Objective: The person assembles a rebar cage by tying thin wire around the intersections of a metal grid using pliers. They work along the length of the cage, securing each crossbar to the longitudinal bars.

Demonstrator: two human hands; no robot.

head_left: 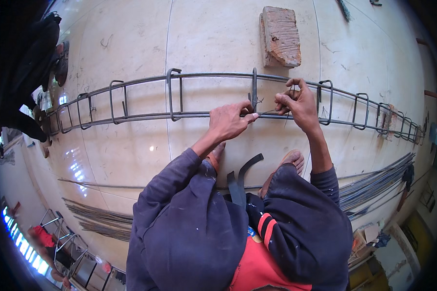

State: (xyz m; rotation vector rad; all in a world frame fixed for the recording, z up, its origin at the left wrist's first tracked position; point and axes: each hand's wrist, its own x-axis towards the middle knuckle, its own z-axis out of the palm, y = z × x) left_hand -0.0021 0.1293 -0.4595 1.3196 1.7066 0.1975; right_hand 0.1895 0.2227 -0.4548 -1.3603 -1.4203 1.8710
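Observation:
A long rebar cage of thin steel bars and bent square stirrups runs across the floor in front of me. My left hand is closed at the near bar, thumb and fingers pinched by the foot of a middle stirrup. Just right of it my right hand holds a thin tie wire between thumb and fingertips. This wire stretches to the left fingertips, which appear to pinch its other end. A small twist of wire shows beside that stirrup.
A rough brick lies beyond the cage. Bundles of loose steel rods lie to the right and left of my legs. Two dark flat strips stick up between my knees. Another person is at the cage's left end; one more is at lower left.

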